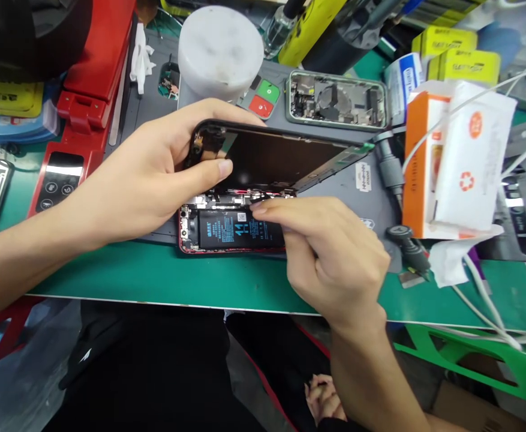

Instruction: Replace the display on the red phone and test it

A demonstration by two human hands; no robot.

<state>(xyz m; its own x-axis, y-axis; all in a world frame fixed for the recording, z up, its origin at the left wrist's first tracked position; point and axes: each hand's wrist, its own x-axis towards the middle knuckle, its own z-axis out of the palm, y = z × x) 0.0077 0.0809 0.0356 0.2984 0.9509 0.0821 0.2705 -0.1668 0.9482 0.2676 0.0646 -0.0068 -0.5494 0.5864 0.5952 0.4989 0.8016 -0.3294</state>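
Note:
An opened phone with a red frame [233, 251] lies at the bench's front edge. Its black battery [218, 229], printed with a blue "11", shows in the lower half. My left hand [168, 162] grips the phone's screen [271, 157] by its left end, thumb on the inner face, and holds it tilted up along the far side of the frame. My right hand [330, 246] reaches over the right part of the phone. Its thumb and index finger are pressed together at the inner parts above the battery; whether something small is between them is hidden.
Behind the phone stand a white round container [221, 51] and a second opened phone body [337, 99]. Grey screwdrivers [388, 165], an orange-and-white box [424, 162] and white cables [483, 288] lie right. A red device [69, 162] is left. Another person's hand [324, 397] shows below the bench.

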